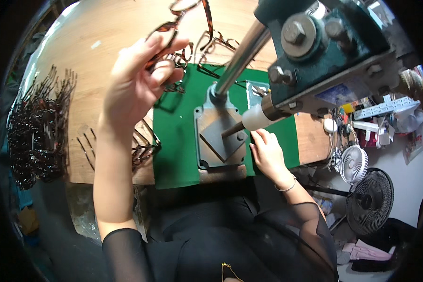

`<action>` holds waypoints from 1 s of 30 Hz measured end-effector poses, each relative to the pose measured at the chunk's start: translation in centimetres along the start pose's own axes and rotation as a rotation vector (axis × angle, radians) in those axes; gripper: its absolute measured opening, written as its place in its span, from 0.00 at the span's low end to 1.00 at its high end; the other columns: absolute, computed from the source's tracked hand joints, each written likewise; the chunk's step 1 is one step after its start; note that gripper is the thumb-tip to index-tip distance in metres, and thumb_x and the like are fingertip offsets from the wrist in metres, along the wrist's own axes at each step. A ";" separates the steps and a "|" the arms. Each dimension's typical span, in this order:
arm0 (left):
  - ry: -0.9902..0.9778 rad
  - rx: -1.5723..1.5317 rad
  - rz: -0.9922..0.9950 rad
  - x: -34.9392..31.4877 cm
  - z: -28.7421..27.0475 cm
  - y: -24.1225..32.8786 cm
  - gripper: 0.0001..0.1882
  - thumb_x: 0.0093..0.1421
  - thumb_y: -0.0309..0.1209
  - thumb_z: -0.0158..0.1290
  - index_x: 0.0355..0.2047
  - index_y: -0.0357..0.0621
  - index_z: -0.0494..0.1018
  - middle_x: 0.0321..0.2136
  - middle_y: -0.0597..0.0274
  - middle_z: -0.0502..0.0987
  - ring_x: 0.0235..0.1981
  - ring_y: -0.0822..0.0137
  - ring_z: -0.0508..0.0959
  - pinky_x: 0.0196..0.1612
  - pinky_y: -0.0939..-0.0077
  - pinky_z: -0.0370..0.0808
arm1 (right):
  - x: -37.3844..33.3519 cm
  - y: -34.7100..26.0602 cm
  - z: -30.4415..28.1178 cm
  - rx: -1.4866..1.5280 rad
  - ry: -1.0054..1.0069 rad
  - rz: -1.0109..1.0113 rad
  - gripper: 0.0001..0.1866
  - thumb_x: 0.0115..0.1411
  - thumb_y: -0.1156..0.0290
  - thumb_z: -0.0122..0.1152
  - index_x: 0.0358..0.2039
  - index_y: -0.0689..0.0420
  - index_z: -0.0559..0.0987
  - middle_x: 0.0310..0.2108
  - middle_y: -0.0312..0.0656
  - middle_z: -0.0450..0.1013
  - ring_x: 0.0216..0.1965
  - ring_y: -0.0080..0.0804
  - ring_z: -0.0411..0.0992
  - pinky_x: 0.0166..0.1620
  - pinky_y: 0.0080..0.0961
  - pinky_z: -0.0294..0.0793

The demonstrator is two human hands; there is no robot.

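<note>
My left hand (143, 80) is raised over the left side of the mat. Its fingers are closed around a tortoiseshell eyeglass frame (208, 19), whose rim and one temple stick out above. My right hand (270, 157) lies on the green mat (174, 160), fingers extended beside the base of a bench press and holding nothing visible. The press has a dark green head (324, 56), a steel column (242, 58) and a white-collared ram (256, 117). Its tip is over a diamond-set square plate (221, 138); whether it touches cannot be told.
More eyeglass frames (228, 43) lie behind the mat, and several others (143, 150) sit by my left forearm. A big pile of dark frames (37, 131) fills the table's left end. On the right are a small white fan (354, 164), a black fan (369, 201) and cables.
</note>
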State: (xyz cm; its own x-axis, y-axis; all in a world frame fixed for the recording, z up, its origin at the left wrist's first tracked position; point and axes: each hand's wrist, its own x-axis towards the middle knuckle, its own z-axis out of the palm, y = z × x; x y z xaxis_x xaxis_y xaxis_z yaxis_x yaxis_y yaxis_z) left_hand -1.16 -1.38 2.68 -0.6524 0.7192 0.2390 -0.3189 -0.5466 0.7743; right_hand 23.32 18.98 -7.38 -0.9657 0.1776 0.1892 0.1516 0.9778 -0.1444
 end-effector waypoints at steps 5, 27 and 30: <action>0.151 -0.021 0.136 -5.1 3.5 -1.3 0.26 0.59 0.38 0.44 0.50 0.29 0.57 0.42 0.45 0.70 0.14 0.80 0.64 0.27 0.80 0.72 | -0.6 2.3 -1.5 0.239 0.101 0.000 0.18 0.49 0.75 0.56 0.42 0.61 0.70 0.38 0.46 0.67 0.35 0.39 0.66 0.41 0.29 0.67; 0.166 0.236 -0.012 -11.1 8.8 -7.4 0.44 0.46 0.13 0.53 0.58 0.38 0.40 0.45 0.47 0.67 0.33 0.72 0.76 0.39 0.82 0.74 | 0.0 3.7 1.8 0.473 0.094 0.206 0.04 0.48 0.74 0.58 0.25 0.58 0.74 0.22 0.38 0.67 0.27 0.32 0.65 0.31 0.25 0.65; 0.127 0.184 -0.067 -11.0 8.4 -7.6 0.46 0.46 0.12 0.54 0.58 0.39 0.37 0.46 0.47 0.65 0.34 0.74 0.74 0.41 0.82 0.71 | 0.3 3.7 1.8 0.432 0.076 0.172 0.04 0.48 0.74 0.59 0.25 0.58 0.74 0.22 0.38 0.67 0.27 0.32 0.65 0.31 0.25 0.65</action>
State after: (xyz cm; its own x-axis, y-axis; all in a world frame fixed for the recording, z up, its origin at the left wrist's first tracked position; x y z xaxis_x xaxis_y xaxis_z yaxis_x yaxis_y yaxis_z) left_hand 14.20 -1.52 -0.98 -0.7192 0.6850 0.1163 -0.2417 -0.4036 0.8824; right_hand 23.18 22.41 -9.64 -0.9139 0.3560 0.1952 0.1905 0.8006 -0.5682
